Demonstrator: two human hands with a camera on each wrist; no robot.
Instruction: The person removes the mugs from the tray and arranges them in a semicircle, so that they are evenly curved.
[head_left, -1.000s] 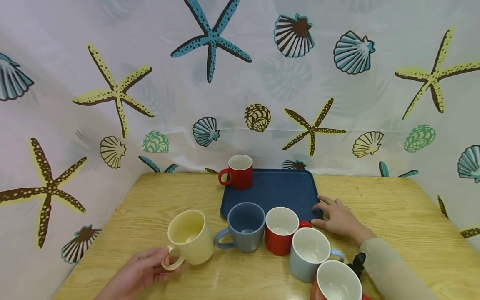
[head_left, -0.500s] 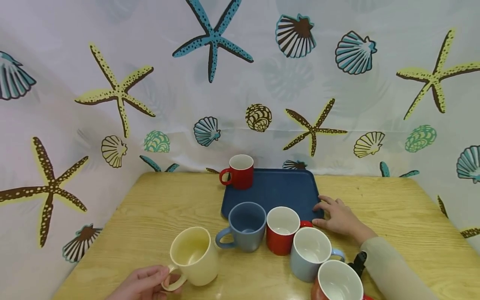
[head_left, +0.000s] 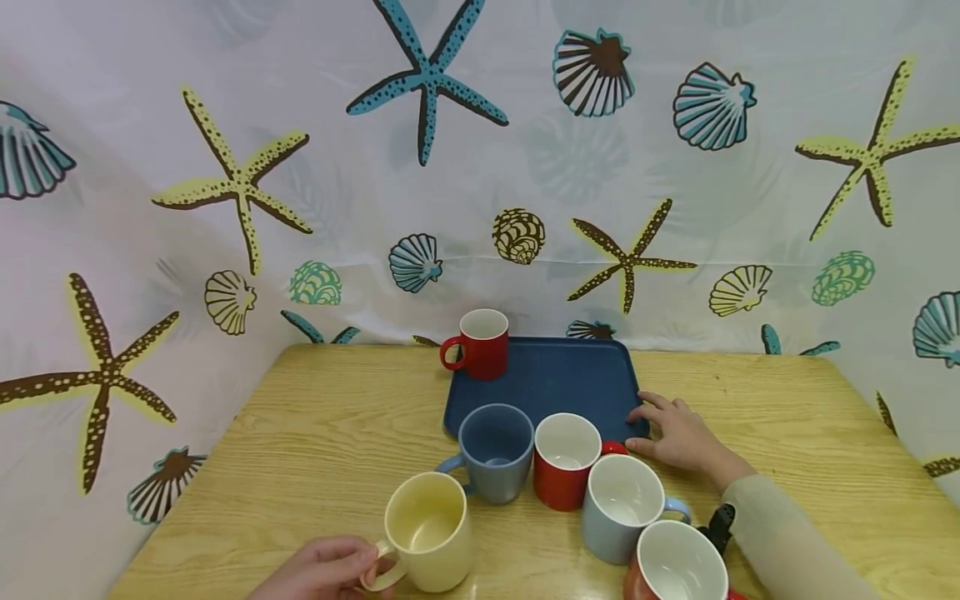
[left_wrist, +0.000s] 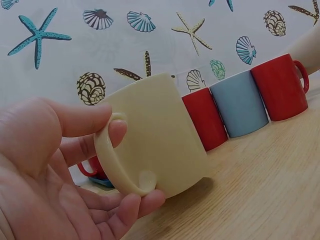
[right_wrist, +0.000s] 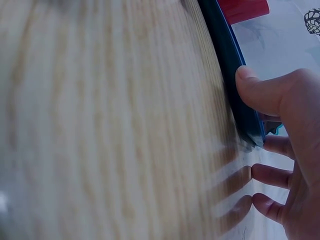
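Note:
My left hand (head_left: pixel 322 568) pinches the handle of a pale yellow mug (left_wrist: pixel 155 135) between thumb and fingers. In the head view the yellow mug stands nearest me on the left, partly covering the handle of a dark blue mug (head_left: pixel 497 467). Whether its base touches the table, I cannot tell. My right hand (head_left: pixel 678 435) rests at the near right corner of a dark blue tray (head_left: pixel 570 375). In the right wrist view its thumb (right_wrist: pixel 257 90) touches the tray's rim, and the other fingers lie loosely bent by the corner and the table.
A red mug (head_left: pixel 483 354) stands on the tray's left back part. Right of the dark blue mug, a red mug (head_left: pixel 558 483), a light blue mug (head_left: pixel 611 525) and an orange-red mug (head_left: pixel 637 579) form a curved row. A patterned curtain (head_left: pixel 480 183) hangs behind the wooden table (head_left: pixel 337 408).
My left hand has brought the yellow mug toward me and to the right, in front of the dark blue mug's handle. My right hand and the other mugs keep their places.

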